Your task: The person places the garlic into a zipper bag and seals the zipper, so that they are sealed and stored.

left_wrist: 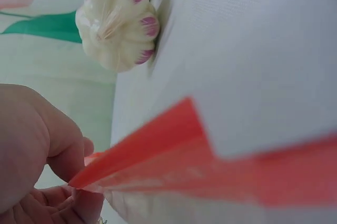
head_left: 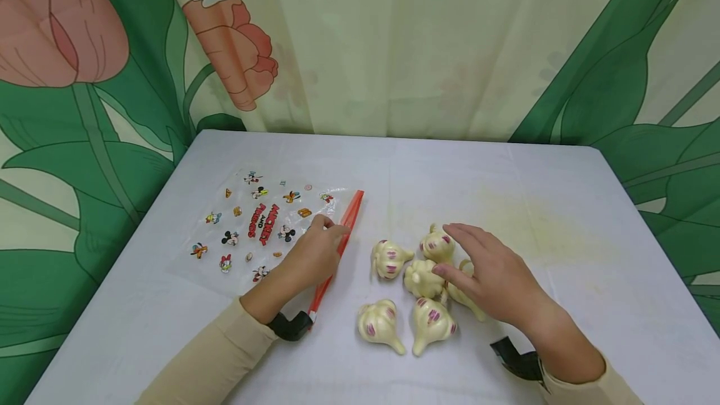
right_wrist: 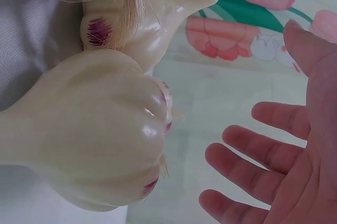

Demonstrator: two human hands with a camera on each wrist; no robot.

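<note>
Currently, item by item, as I have them before me.

Left hand [head_left: 317, 254]: mine, fingers curled, pinching the red strip [head_left: 340, 244] that runs along the mouth of the plastic bag [head_left: 259, 224]. My wrist view shows the strip [left_wrist: 210, 166] held between thumb and fingertips.

Bag: one, clear, printed with cartoon figures, lying flat on the table [head_left: 562, 217] to my left. Its red strip has its long axis running from near me away toward the far edge, slanting slightly right. The mouth faces right, toward the garlic.

Right hand [head_left: 489, 277]: mine, fingers spread and relaxed, holding nothing, palm hovering over the right side of the pile; fingertips look to be at or just above one bulb, though contact I cannot confirm. The wrist view shows open fingers [right_wrist: 253, 155] just beside a garlic bulb [right_wrist: 100, 145].

Garlic bulbs [head_left: 416, 286]: six counted in the head view, one mostly hidden under my right hand; cream with purple streaks, clustered close, some touching.

Governing relation: the pile lies just right of the bag's mouth, between my two hands; the right hand is the nearer to the bulbs, the left the nearer to the bag. The nearest bulb [left_wrist: 118, 27] sits near the strip, apart from it.

Backdrop: one flowered curtain [head_left: 394, 42].
</note>
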